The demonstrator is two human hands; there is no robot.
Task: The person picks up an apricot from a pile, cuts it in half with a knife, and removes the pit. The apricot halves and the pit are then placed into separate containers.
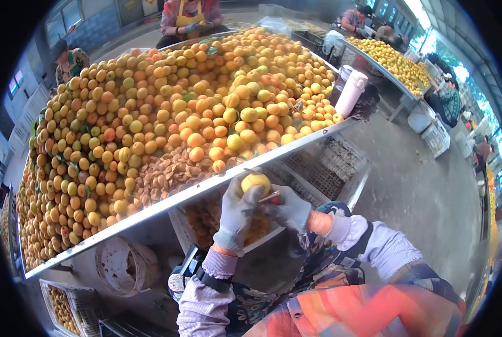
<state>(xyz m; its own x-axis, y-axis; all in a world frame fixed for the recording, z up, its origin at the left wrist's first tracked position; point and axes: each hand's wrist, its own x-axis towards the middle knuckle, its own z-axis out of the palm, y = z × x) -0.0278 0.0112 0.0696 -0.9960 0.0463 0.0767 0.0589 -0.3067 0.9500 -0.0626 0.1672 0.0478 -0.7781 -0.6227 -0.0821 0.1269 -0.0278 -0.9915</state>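
My left hand (235, 210), in a grey glove, is closed around a yellow apricot (255, 183) just in front of the table's metal edge (189, 200). Close on its right, my gloved right hand (289, 209) grips a small tool with a red part (275, 199), which touches or nearly touches the fruit. Beyond both hands lies a large heap of orange and yellow apricots (166, 106). A pile of brown pits (169, 175) sits on the near side of the heap.
A pink bottle (352, 94) stands at the table's right corner. Crates (325, 168) and a dirty white bucket (126, 266) are below the edge. Across the heap, a person's gloved hands (199, 27) hold something. Other people sit by a second table (388, 72).
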